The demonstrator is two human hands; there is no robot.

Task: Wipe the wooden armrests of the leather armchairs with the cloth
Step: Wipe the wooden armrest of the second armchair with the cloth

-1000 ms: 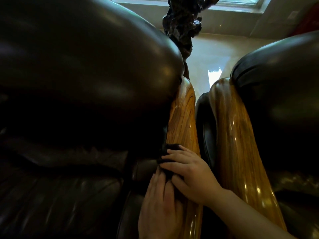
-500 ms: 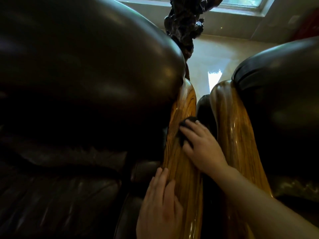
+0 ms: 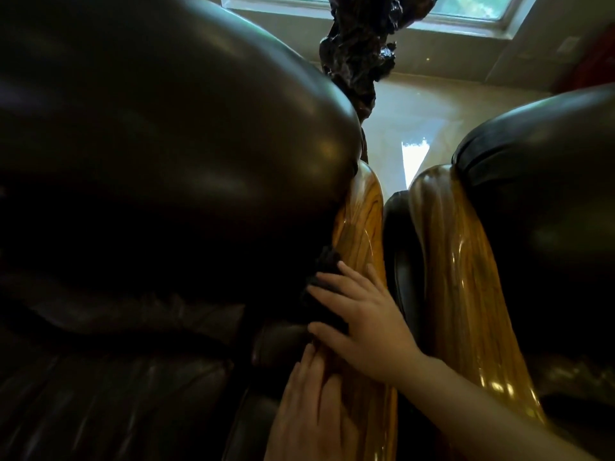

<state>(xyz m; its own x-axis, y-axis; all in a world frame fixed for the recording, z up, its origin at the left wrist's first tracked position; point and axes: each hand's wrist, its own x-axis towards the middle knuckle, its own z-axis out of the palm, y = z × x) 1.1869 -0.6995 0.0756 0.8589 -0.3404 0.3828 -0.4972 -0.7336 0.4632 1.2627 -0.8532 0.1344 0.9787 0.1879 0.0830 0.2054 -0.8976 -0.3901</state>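
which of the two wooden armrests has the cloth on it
The left armrest: the right hand presses the dark cloth against it, the left hand rests lower down. The right armrest is bare.

Right hand [image 3: 362, 324] fingers spread, pressing down; left hand [image 3: 309, 407] flat.

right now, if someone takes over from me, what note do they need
Hands: the right hand has its fingers spread and presses the dark cloth onto the left chair's armrest, at the edge against the leather. The left hand lies flat on the same armrest, nearer the camera, holding nothing.
The right chair's armrest stands beside it across a gap, with no hand or cloth on it.
Done: the cloth is at work on the left chair's armrest. How much is clean cannot be told.
Left: finish this one, then wipe the right chair's armrest.
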